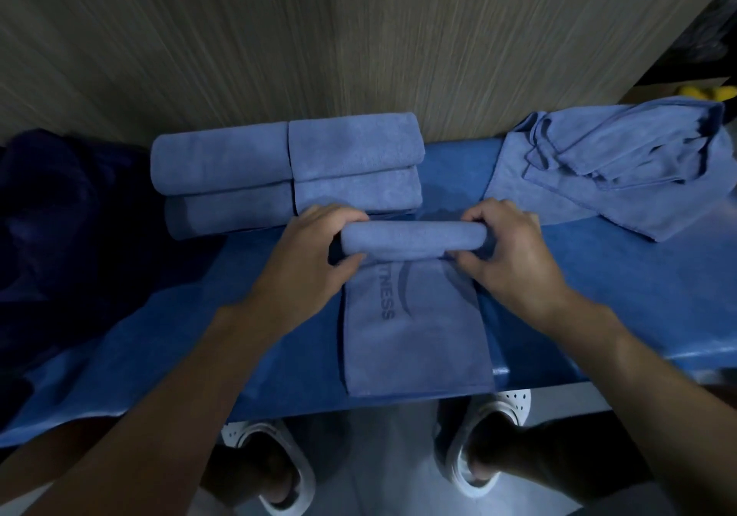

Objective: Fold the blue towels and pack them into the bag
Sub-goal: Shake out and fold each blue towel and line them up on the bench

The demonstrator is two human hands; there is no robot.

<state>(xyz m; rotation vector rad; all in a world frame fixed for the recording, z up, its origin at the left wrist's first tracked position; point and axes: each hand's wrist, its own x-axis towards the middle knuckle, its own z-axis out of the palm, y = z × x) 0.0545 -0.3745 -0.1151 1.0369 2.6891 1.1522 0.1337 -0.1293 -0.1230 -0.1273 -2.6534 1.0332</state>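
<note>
Gripping one part-rolled towel (412,237), left hand (315,254) and right hand (514,252) face four rolled towels (255,172)

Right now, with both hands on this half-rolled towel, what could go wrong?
1. The left hand and right hand grip only the ends of the half-rolled towel, so its middle may roll loose.
2. Its flat tail reaches the near edge of the blue table and might slide off.

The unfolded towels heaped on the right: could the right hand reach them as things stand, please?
Probably yes: the unfolded towels lie just beyond the right hand with nothing between, though its grip is taken up by the half-rolled towel.
</note>
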